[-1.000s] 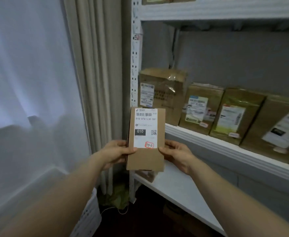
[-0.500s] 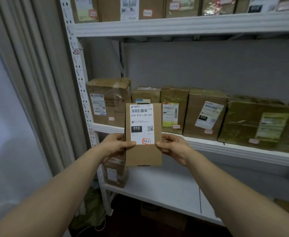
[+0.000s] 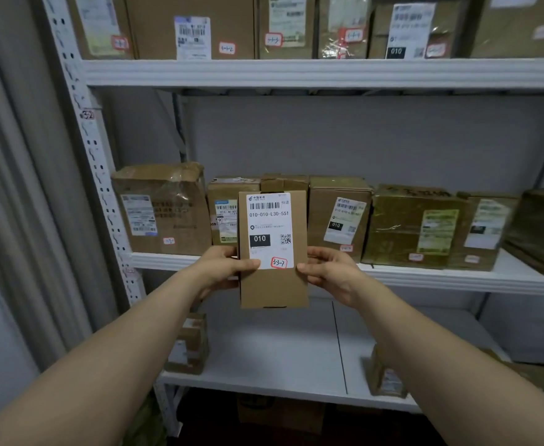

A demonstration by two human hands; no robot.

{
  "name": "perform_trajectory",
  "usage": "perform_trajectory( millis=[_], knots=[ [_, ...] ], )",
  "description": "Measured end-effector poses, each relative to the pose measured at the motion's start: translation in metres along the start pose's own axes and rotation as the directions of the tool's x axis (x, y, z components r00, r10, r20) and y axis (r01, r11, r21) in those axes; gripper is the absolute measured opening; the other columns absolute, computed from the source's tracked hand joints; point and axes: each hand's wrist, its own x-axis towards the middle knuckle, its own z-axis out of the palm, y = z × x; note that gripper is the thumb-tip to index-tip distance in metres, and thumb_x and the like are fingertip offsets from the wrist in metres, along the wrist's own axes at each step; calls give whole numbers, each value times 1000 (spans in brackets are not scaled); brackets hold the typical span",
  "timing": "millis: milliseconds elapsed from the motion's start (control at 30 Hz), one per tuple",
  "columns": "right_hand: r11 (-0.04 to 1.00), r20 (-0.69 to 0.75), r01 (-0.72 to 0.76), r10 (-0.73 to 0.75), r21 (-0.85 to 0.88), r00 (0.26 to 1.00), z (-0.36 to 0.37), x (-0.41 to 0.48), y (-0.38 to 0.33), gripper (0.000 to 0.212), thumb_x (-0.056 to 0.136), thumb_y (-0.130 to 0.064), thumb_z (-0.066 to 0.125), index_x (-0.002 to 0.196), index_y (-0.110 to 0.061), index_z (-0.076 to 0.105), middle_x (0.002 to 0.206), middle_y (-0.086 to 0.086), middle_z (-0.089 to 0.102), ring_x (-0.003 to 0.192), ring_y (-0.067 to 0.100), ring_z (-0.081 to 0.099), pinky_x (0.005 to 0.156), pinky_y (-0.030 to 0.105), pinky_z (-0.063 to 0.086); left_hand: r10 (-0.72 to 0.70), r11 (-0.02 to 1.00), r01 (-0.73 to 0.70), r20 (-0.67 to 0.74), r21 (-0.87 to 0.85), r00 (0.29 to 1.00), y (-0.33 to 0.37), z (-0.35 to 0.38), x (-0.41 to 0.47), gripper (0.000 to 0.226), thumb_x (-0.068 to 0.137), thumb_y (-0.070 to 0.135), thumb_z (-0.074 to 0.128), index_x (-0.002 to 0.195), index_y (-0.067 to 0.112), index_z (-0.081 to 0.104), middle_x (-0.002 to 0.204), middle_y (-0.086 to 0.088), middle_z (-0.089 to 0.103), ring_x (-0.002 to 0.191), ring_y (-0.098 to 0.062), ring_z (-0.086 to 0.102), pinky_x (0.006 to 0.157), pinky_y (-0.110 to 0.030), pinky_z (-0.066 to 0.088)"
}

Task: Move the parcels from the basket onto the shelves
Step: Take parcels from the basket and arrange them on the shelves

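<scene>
The left hand (image 3: 220,268) and right hand (image 3: 330,273) hold the flat parcel (image 3: 272,284) upright, fingers (image 3: 247,264) clamped on its long sides. It hangs before the front edge of the middle shelf (image 3: 425,280), near the left end, partly hiding the row of boxes (image 3: 338,217) lining that shelf. A small box (image 3: 188,346) stands at the left edge of the lower shelf (image 3: 280,355).

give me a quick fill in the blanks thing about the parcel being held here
The parcel, held by the left hand and right hand, has a label showing ____ in white on black.
The code under its barcode ends in L30-____.
Its red-edged sticker reads ____.
Missing words: 010; 551; 3-3-7
</scene>
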Motion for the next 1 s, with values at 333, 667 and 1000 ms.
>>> perform_trajectory(
  millis=[333, 667, 1000],
  knots=[
    [998, -113, 49, -52, -29, 992, -12, -4, -14, 51, 77, 6, 72, 125, -2, 56, 119, 15, 66, 114, 26, 61, 103, 44, 45, 52, 998, -55, 75, 44, 996, 18, 13, 8, 36, 83, 13, 72, 117, 6, 60, 109, -6, 69, 96, -18, 65, 75, -30, 55],
    [993, -206, 99, -111, -65, 972, -30, -23, -35, 46, 81, 7, 68, 125, -1, 54, 106, 12, 64, 109, 28, 62, 98, 40, 50, 95, 990, -109, 150, 89, 984, 44, 39, 16, 41, 82, 13, 73, 118, 9, 54, 109, -4, 66, 96, -18, 63, 72, -29, 54],
    [991, -312, 97, -121, -90, 942, -51, -28, -48, 52, 82, 3, 70, 131, -2, 53, 122, 14, 62, 112, 27, 61, 94, 37, 52, 121, 982, -149, 215, 118, 969, 67, 67, 23, 37, 84, 14, 70, 116, 12, 52, 107, -4, 63, 96, -20, 61, 71, -32, 54]
  ],
)
